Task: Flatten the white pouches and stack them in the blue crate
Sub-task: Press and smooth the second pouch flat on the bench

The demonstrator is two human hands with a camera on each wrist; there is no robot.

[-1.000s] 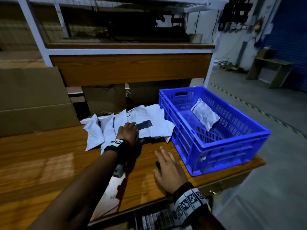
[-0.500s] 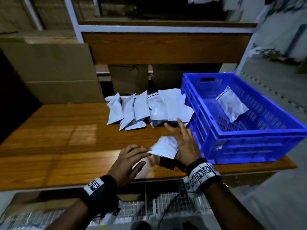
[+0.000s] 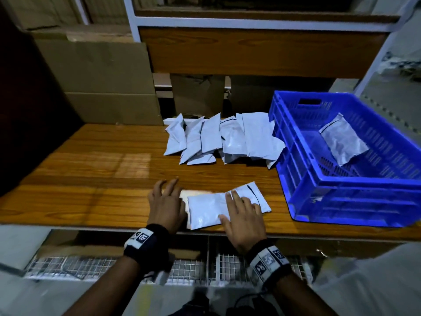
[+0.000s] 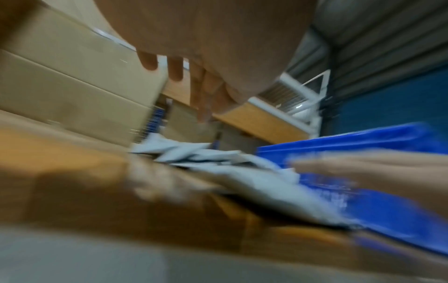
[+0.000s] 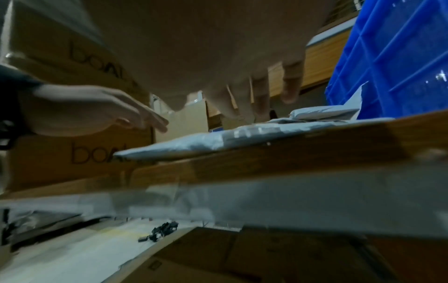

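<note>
White pouch (image 3: 209, 209), lifted off the table (image 3: 91, 179) before, is now laid flat. It is pressed by right hand (image 3: 245, 218), fingers straight. Left hand (image 3: 166, 207) is now spread open beside it, nothing gripped.

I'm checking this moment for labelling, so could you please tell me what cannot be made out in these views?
- How many white pouches are in the pile: head view, they overlap.
- Whether the left hand touches the near pouch: the hand covers that edge; the left wrist view is motion-blurred.
- The floor of the blue crate at its near side: head view, its front wall hides it.
- The right hand palm contact: right wrist view, too dark.
</note>
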